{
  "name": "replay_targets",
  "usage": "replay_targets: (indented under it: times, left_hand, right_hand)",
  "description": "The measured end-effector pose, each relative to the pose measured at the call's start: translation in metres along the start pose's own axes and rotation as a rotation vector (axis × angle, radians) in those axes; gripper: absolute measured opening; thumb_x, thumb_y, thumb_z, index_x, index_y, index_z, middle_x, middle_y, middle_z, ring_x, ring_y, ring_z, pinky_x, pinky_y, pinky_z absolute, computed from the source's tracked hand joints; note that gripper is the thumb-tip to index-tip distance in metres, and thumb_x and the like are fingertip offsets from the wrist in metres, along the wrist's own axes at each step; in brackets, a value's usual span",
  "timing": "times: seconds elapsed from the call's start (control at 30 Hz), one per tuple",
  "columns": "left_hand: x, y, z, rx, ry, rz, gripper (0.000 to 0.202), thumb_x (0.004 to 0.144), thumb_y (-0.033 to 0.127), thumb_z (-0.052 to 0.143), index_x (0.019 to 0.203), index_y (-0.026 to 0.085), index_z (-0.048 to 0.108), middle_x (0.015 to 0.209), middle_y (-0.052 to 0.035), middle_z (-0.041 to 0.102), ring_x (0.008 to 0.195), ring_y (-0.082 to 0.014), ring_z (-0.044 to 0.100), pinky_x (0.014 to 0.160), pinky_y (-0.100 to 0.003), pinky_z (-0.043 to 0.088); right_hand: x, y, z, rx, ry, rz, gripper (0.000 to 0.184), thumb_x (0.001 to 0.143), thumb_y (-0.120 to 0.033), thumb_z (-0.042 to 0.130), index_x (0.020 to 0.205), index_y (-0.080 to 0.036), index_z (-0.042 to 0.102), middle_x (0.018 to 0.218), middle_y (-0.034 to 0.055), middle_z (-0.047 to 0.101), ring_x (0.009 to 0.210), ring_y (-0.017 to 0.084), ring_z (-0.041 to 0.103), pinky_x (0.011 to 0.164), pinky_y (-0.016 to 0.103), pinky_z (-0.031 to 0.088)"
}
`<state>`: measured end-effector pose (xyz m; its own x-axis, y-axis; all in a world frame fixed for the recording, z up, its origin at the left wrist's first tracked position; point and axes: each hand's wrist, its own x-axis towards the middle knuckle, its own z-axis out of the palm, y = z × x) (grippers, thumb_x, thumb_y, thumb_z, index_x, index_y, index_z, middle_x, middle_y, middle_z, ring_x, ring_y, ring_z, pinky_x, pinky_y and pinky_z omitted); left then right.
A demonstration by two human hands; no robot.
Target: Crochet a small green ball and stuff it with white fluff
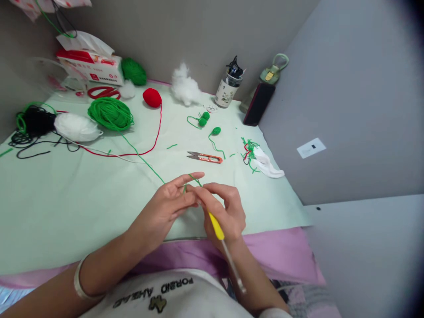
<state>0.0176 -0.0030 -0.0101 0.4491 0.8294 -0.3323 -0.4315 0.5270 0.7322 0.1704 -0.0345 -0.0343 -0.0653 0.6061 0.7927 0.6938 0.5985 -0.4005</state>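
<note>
My right hand point(225, 212) is closed around a crochet hook with a yellow grip point(217, 227); its metal shaft points back toward my body. My left hand point(170, 201) pinches a strand of green yarn point(145, 161) between thumb and fingers, the index finger stretched out with the yarn looped over it. Both hands meet near the front edge of the pale green mat point(66, 198). The strand runs back to a green yarn ball point(110, 113).
Orange snips point(205, 157) lie just beyond the hands. Small green crocheted pieces point(203, 119), a red ball point(152, 97), white yarn point(76, 126), black yarn point(35, 121), stuffing point(184, 87), a jar point(228, 89), a phone point(259, 104) and a tissue box point(91, 66) sit farther back.
</note>
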Motion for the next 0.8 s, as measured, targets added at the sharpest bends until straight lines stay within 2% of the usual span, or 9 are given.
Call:
replay_targets:
  times: [0.07,0.13,0.23,0.33,0.4,0.53,0.6,0.67,0.8]
  left_hand:
    - [0.002,0.003,-0.003,-0.077,-0.013,-0.051,0.036,0.085,0.025,0.081,0.120,0.021,0.075,0.055,0.0116,0.044,0.047,-0.0030,0.024,0.078,-0.020,0.049]
    - [0.003,0.006,-0.004,-0.087,-0.003,-0.022,0.034,0.085,0.022,0.080,0.119,0.021,0.076,0.053,0.0130,0.038,0.047,-0.0032,0.018,0.081,-0.021,0.050]
    - [0.002,0.006,-0.003,-0.017,-0.016,0.028,0.033,0.082,0.021,0.082,0.115,0.023,0.078,0.070,0.0064,0.058,0.051,-0.0038,0.032,0.073,-0.020,0.049]
    - [0.001,0.002,0.001,0.048,0.006,0.086,0.033,0.081,0.022,0.084,0.113,0.026,0.079,0.086,0.0010,0.066,0.070,-0.0081,0.052,0.070,-0.018,0.046]
    - [0.001,0.000,0.002,0.052,0.033,0.120,0.036,0.081,0.023,0.085,0.116,0.028,0.079,0.087,0.0017,0.066,0.074,-0.0083,0.054,0.068,-0.017,0.044]
    - [0.004,0.001,0.001,-0.047,-0.008,0.013,0.034,0.085,0.025,0.081,0.119,0.024,0.078,0.063,0.0084,0.051,0.050,-0.0038,0.027,0.064,-0.016,0.043]
    - [0.005,0.004,-0.002,-0.113,-0.037,-0.055,0.029,0.087,0.024,0.079,0.116,0.020,0.079,0.054,0.0120,0.034,0.048,-0.0046,0.016,0.072,-0.018,0.047]
    - [0.005,0.007,-0.003,-0.139,-0.034,-0.054,0.027,0.086,0.023,0.078,0.113,0.018,0.080,0.053,0.0126,0.030,0.049,-0.0048,0.016,0.081,-0.021,0.050]
    - [0.004,0.007,-0.003,0.001,0.019,0.040,0.029,0.082,0.023,0.081,0.111,0.023,0.080,0.076,0.0039,0.062,0.056,-0.0056,0.038,0.073,-0.022,0.046]
  right_hand:
    - [0.003,0.000,-0.001,0.178,0.043,0.149,0.026,0.100,-0.013,0.056,0.115,-0.028,0.072,0.100,0.0058,0.074,0.090,0.020,0.071,0.074,0.036,0.060]
    - [0.009,-0.001,-0.002,0.393,0.121,0.313,0.024,0.102,-0.017,0.053,0.107,-0.026,0.074,0.090,0.0036,0.073,0.079,0.018,0.069,0.067,0.035,0.058]
    - [0.015,-0.002,-0.001,0.547,0.118,0.422,0.020,0.102,-0.022,0.056,0.097,-0.024,0.075,0.086,0.0028,0.073,0.075,0.017,0.068,0.065,0.033,0.057]
    - [0.015,-0.002,0.001,0.486,0.044,0.413,0.018,0.101,-0.020,0.057,0.099,-0.024,0.075,0.089,0.0033,0.075,0.081,0.018,0.070,0.070,0.034,0.059]
    - [0.011,-0.002,0.000,0.367,0.020,0.333,0.021,0.100,-0.015,0.058,0.106,-0.026,0.074,0.093,0.0035,0.075,0.085,0.018,0.071,0.072,0.033,0.060]
    - [0.005,-0.002,-0.002,0.090,-0.036,0.073,0.034,0.096,-0.010,0.062,0.122,-0.029,0.072,0.110,0.0065,0.075,0.098,0.019,0.072,0.080,0.034,0.061]
    - [0.007,-0.001,-0.004,0.151,0.018,0.106,0.032,0.097,-0.010,0.060,0.119,-0.029,0.073,0.106,0.0063,0.076,0.095,0.020,0.071,0.077,0.035,0.061]
    - [0.011,-0.001,-0.005,0.316,0.107,0.264,0.024,0.100,-0.014,0.057,0.109,-0.026,0.075,0.095,0.0052,0.075,0.085,0.019,0.070,0.070,0.034,0.060]
    - [0.017,-0.001,-0.003,0.531,0.090,0.479,0.018,0.101,-0.025,0.058,0.095,-0.023,0.076,0.087,0.0045,0.074,0.075,0.017,0.068,0.063,0.032,0.057]
